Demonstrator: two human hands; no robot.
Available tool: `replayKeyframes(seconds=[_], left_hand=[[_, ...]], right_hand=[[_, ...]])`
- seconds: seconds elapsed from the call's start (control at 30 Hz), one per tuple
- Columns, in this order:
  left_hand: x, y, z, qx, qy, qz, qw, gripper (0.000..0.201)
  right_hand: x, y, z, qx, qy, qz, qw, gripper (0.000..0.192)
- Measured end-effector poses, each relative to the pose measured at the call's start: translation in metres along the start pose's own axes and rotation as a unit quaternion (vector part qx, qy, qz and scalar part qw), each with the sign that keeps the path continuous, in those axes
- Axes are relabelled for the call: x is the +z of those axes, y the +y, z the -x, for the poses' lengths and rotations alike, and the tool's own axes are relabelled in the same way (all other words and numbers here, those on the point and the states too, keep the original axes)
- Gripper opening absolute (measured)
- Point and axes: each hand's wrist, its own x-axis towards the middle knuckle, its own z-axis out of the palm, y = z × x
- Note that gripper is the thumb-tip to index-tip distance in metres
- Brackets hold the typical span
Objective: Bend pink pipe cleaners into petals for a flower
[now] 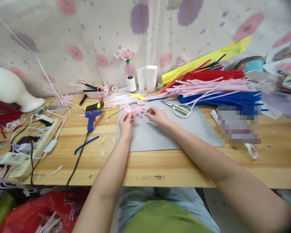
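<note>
A pink petal (127, 107) of fuzzy stems stands upright between the fingertips of my left hand (126, 124), over the back left of the grey cutting mat (157, 139). Just right of it, a pink pointed cluster (138, 111) lies on the mat between my two hands. Behind that cluster is another pink petal (139, 102). My right hand (157, 115) hovers to the right, its fingers curled and thumb close to the index finger; anything in its tips is too small to make out. White-handled scissors (181, 110) lie beyond it.
A blue glue gun (92, 119) and yellow-black cutter (94, 106) lie left of the mat. Further left is a power strip (42, 144) with tangled cables. Pink (208, 86) and blue pipe cleaners (220, 99) are heaped at back right. A pink flower (126, 55) stands in a white pot (131, 84).
</note>
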Motion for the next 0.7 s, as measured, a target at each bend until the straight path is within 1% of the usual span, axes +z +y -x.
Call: replayKeyframes(seconds=[0.07,0.1,0.13,0.2,0.23,0.27,0.3,0.33,0.37,0.4,0.43,0.47,0.5,0.53,0.57,0.6,0.63,0.7], left_hand=[[-0.002,0.002,-0.003,-0.003,0.011,0.011,1.000,0.030],[-0.002,0.002,-0.003,-0.003,0.009,0.011,1.000,0.030],[-0.002,0.001,-0.003,-0.004,0.006,0.009,1.000,0.030],[-0.001,0.001,0.000,-0.007,0.003,0.004,1.000,0.030],[0.000,0.000,0.001,-0.009,0.003,0.003,1.000,0.031],[0.000,0.000,0.002,-0.010,0.003,0.003,1.000,0.032],[0.001,-0.001,0.002,-0.011,0.000,0.003,1.000,0.032],[0.002,-0.001,0.003,-0.013,-0.005,0.005,1.000,0.033],[0.003,-0.002,0.005,-0.015,-0.011,0.009,1.000,0.034],[0.005,-0.003,0.006,-0.017,-0.018,0.014,1.000,0.034],[0.007,-0.004,0.008,-0.020,-0.026,0.022,0.999,0.033],[0.009,-0.005,0.010,-0.024,-0.034,0.032,0.999,0.032],[0.012,-0.006,0.012,-0.029,-0.042,0.044,0.998,0.031],[0.015,-0.007,0.014,-0.034,-0.047,0.058,0.997,0.030],[0.018,-0.008,0.016,-0.041,-0.050,0.071,0.995,0.028],[0.020,-0.009,0.019,-0.047,-0.049,0.082,0.994,0.027],[0.023,-0.010,0.021,-0.053,-0.048,0.089,0.994,0.027],[0.026,-0.011,0.025,-0.061,-0.048,0.089,0.993,0.026]], right_hand=[[0.010,-0.005,-0.003,-0.078,-0.011,0.113,0.990,0.025],[0.016,-0.008,-0.004,-0.114,-0.013,0.146,0.983,0.024],[0.022,-0.010,-0.005,-0.131,-0.013,0.166,0.977,0.021],[0.030,-0.012,-0.008,-0.114,0.005,0.156,0.981,0.010],[0.031,-0.012,-0.009,-0.092,0.022,0.118,0.989,0.008],[0.031,-0.012,-0.009,-0.063,0.042,0.051,0.996,0.006],[0.029,-0.011,-0.009,-0.029,0.056,-0.042,0.997,0.004],[0.027,-0.011,-0.007,0.006,0.059,-0.155,0.986,0.002],[0.024,-0.012,-0.005,0.041,0.048,-0.276,0.959,0.004],[0.021,-0.013,-0.002,0.067,0.026,-0.388,0.919,0.006],[0.019,-0.014,0.002,0.089,-0.001,-0.480,0.873,0.009],[0.019,-0.015,0.005,0.107,-0.027,-0.548,0.829,0.012],[0.019,-0.016,0.009,0.122,-0.045,-0.595,0.793,0.015],[0.020,-0.016,0.012,0.135,-0.058,-0.628,0.764,0.017],[0.022,-0.017,0.014,0.145,-0.064,-0.652,0.742,0.019],[0.025,-0.017,0.015,0.149,-0.068,-0.668,0.726,0.020],[0.027,-0.016,0.016,0.149,-0.070,-0.678,0.716,0.021],[0.030,-0.015,0.017,0.144,-0.082,-0.680,0.714,0.021]])
